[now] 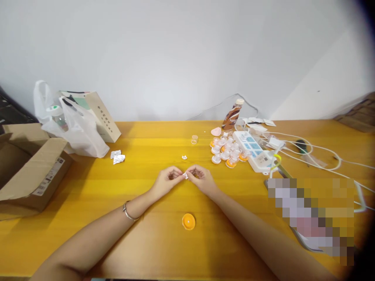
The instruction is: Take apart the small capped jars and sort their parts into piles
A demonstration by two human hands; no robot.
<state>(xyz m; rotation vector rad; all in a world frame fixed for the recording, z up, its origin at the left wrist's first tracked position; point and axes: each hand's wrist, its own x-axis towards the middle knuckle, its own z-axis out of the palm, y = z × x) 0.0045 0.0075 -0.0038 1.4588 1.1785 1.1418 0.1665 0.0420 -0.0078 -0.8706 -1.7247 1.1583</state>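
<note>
My left hand [166,180] and my right hand [202,178] meet over the middle of the yellow table [140,195]. Both pinch a tiny white piece [185,176] between their fingertips. What the piece is I cannot make out. A silver bracelet [129,212] circles my left wrist. An orange cup [188,221] sits on the table close to me, below the hands. A small white scrap [184,157] lies just beyond the hands.
Several small clear and orange cups [227,152] cluster at the back right beside a white power strip [254,152], cables and a brown bottle [232,114]. An open cardboard box [32,168], a plastic bag [76,128], a paper bag [102,115] and foil scraps [117,157] lie left.
</note>
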